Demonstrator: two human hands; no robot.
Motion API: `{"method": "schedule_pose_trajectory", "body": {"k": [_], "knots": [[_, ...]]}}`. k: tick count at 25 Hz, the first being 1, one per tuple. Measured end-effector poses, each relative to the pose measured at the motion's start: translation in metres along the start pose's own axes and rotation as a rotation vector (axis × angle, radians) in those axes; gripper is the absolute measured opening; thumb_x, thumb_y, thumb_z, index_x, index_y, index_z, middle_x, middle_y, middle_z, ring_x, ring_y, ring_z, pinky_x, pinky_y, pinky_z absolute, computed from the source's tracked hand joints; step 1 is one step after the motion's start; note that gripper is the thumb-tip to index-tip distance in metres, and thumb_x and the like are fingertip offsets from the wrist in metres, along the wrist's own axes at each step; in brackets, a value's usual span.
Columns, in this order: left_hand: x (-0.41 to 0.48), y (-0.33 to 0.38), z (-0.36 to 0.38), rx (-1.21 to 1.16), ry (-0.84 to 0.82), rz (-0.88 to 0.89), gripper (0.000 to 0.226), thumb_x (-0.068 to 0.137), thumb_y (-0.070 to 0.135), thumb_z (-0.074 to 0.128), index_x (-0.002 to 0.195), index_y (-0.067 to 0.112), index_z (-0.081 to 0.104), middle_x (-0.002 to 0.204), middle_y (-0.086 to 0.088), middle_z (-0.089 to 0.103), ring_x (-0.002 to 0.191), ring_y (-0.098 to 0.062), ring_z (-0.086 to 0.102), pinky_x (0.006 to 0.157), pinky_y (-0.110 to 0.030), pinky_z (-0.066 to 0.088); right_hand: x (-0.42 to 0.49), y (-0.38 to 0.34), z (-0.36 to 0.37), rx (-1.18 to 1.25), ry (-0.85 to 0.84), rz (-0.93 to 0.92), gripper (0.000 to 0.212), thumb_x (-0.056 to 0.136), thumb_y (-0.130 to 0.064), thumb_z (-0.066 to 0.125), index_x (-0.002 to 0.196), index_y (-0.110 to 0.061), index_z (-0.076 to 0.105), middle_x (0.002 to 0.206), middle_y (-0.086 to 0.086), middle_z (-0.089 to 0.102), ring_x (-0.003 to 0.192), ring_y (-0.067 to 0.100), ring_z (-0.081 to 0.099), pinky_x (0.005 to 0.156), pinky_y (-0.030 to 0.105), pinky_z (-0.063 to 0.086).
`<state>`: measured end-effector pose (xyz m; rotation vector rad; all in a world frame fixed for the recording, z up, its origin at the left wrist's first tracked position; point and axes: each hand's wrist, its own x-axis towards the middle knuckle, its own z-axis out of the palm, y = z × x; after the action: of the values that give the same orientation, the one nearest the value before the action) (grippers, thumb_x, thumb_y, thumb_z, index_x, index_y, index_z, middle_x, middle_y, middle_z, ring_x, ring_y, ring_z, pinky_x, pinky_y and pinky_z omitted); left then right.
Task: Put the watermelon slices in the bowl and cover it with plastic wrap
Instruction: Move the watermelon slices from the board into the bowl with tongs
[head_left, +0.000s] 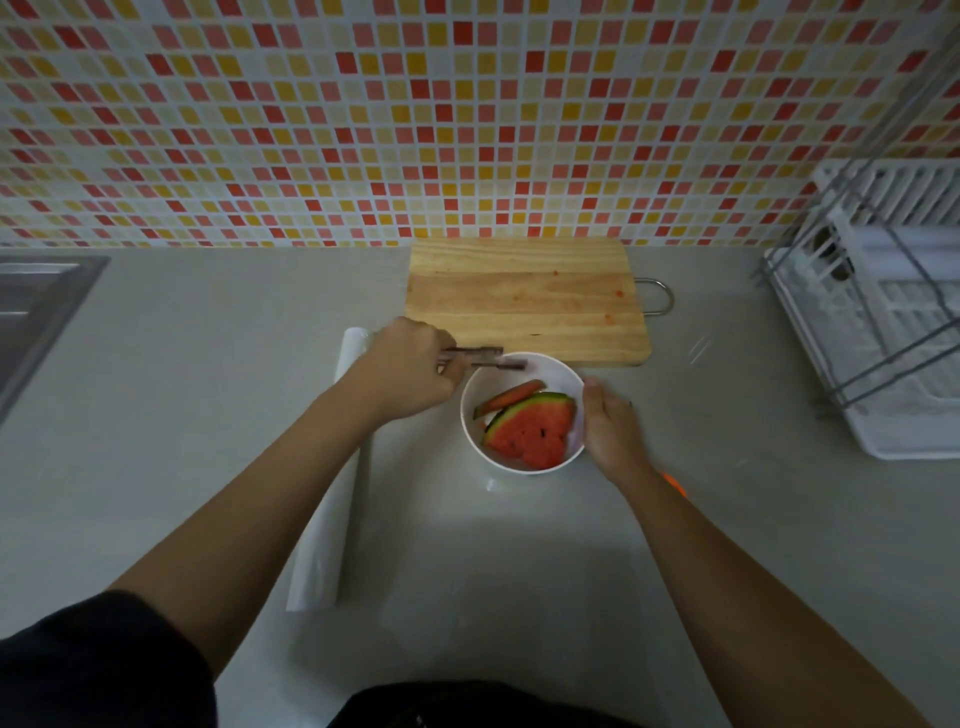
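wooden cutting board (524, 301) against the mosaic wall (467, 119), white dish rack (893, 322) right, sink (36, 306) left

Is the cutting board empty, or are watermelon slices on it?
Empty: the cutting board shows only red specks; the watermelon slices lie in the bowl.

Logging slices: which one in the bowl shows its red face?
The large near slice, seeds visible; the thin slice behind it shows mostly its edge.

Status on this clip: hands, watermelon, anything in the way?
Left hand grips a dark slim tool, blurred, over the bowl; right hand against its right rim. Watermelon slices inside. Wrap roll lies left, under the forearm.
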<state>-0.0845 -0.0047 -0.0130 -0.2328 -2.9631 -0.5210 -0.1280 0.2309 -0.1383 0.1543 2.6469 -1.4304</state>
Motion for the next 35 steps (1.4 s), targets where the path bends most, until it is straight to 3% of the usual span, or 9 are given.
{"method": "schedule_pose_trajectory", "body": {"k": [4,8,14,18,24,27,29,31,35], "knots": [[0.038,-0.015,0.009,-0.194,0.137,-0.304,0.037,0.088,0.03,0.049,0.074,0.0,0.065,0.058,-0.012,0.056,0.065,-0.032,0.056,0.061,-0.032,0.037,0.001,0.001,0.001,0.049,0.012,-0.019,0.045,0.094,-0.037,0.031,0.058,-0.018,0.052,0.062,-0.004,0.059,0.066,0.019,0.057,0.068,0.029,0.036],[0.072,-0.035,0.052,-0.112,0.135,-0.556,0.037,0.097,0.022,0.043,0.098,-0.009,0.064,0.095,-0.028,0.067,0.09,-0.042,0.062,0.077,-0.04,0.045,0.0,0.002,0.002,0.045,0.031,-0.043,0.049,0.095,-0.036,0.032,0.052,-0.02,0.051,0.055,-0.009,0.056,0.057,-0.002,0.053,0.055,0.024,0.035],[0.093,-0.046,0.099,0.038,0.096,-0.572,0.036,0.1,0.017,0.032,0.118,-0.006,0.054,0.122,-0.024,0.053,0.109,-0.038,0.05,0.091,-0.041,0.04,0.001,0.005,0.003,0.029,0.047,-0.077,0.048,0.096,-0.033,0.033,0.052,-0.021,0.048,0.052,-0.008,0.054,0.055,-0.007,0.055,0.052,0.02,0.033],[0.097,-0.055,0.108,0.07,0.058,-0.614,0.032,0.1,0.012,0.032,0.122,-0.004,0.05,0.127,-0.023,0.049,0.113,-0.037,0.046,0.095,-0.041,0.038,0.002,0.006,0.002,0.018,0.026,-0.079,0.046,0.097,-0.031,0.032,0.054,-0.022,0.047,0.058,-0.006,0.055,0.062,0.018,0.056,0.065,0.029,0.037],[0.088,-0.04,0.089,-0.095,0.137,-0.662,0.055,0.097,0.037,0.043,0.135,-0.002,0.036,0.129,-0.023,0.044,0.115,-0.038,0.043,0.097,-0.043,0.036,0.001,0.002,0.0,0.002,0.011,-0.085,0.046,0.098,-0.03,0.031,0.055,-0.024,0.047,0.059,-0.007,0.054,0.066,0.021,0.056,0.067,0.029,0.035],[0.055,-0.017,0.077,-0.335,0.268,-0.595,0.045,0.099,0.035,0.038,0.116,-0.003,0.054,0.112,-0.027,0.057,0.105,-0.041,0.053,0.087,-0.042,0.039,0.0,0.002,0.0,0.009,0.005,-0.061,0.046,0.096,-0.034,0.029,0.057,-0.024,0.049,0.062,-0.005,0.057,0.068,0.021,0.057,0.067,0.029,0.036],[0.024,0.002,0.075,-0.562,0.074,-0.655,0.055,0.1,0.045,0.028,0.108,0.003,0.062,0.112,-0.023,0.064,0.108,-0.04,0.058,0.087,-0.039,0.044,0.0,-0.001,0.0,0.005,0.008,-0.045,0.046,0.096,-0.035,0.029,0.057,-0.022,0.049,0.061,-0.005,0.056,0.068,0.021,0.056,0.067,0.029,0.035],[-0.002,0.024,0.072,-0.782,-0.141,-0.739,0.06,0.095,0.059,0.024,0.127,0.02,0.056,0.132,-0.014,0.057,0.122,-0.035,0.052,0.1,-0.045,0.044,-0.002,-0.009,-0.002,-0.026,-0.001,-0.038,0.046,0.097,-0.032,0.03,0.056,-0.02,0.047,0.063,0.001,0.055,0.07,0.021,0.053,0.067,0.028,0.033],[-0.022,0.041,0.059,-0.913,-0.156,-0.837,0.058,0.091,0.065,0.028,0.133,0.032,0.048,0.137,-0.009,0.051,0.121,-0.032,0.053,0.097,-0.052,0.049,-0.013,-0.019,-0.005,-0.061,-0.064,-0.046,0.047,0.098,-0.031,0.028,0.059,-0.017,0.051,0.065,0.008,0.057,0.074,0.025,0.057,0.066,0.029,0.034]]}}
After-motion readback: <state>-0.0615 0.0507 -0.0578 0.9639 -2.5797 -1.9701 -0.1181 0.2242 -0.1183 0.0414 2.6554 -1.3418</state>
